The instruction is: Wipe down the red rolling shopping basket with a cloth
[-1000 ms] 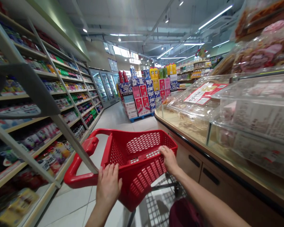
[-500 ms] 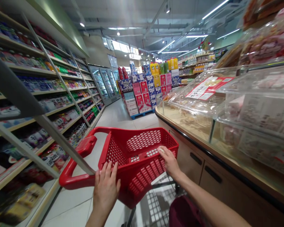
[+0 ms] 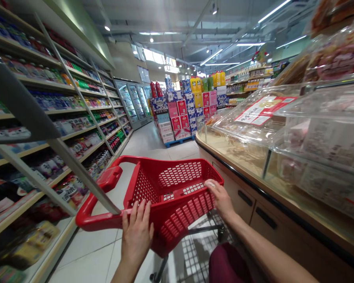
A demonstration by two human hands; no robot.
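Observation:
A red plastic shopping cart (image 3: 171, 212) stands side-on in front of me, its perforated basket holding nothing that I can see. My left hand (image 3: 137, 234) lies on the near rim at the handle end, fingers stretched over the edge and slightly apart. Farther along the same rim, close to the far right corner, my right hand (image 3: 221, 198) grips the edge, thumb on top and the other fingers mostly hidden. A grey metal bar (image 3: 82, 177) rises from the cart's handle side toward the upper left.
Shelves of bottles and packs (image 3: 73, 133) line the left side. On the right runs a wooden counter (image 3: 242, 157) with clear plastic food boxes (image 3: 262, 110). Ahead, stacked drink cartons (image 3: 179, 118) sit on a blue pallet, with glass-door fridges (image 3: 132, 100) beyond.
My right hand has slid a little to the right along the rim, toward the corner. My left hand stays on the rim. The view has shifted slightly.

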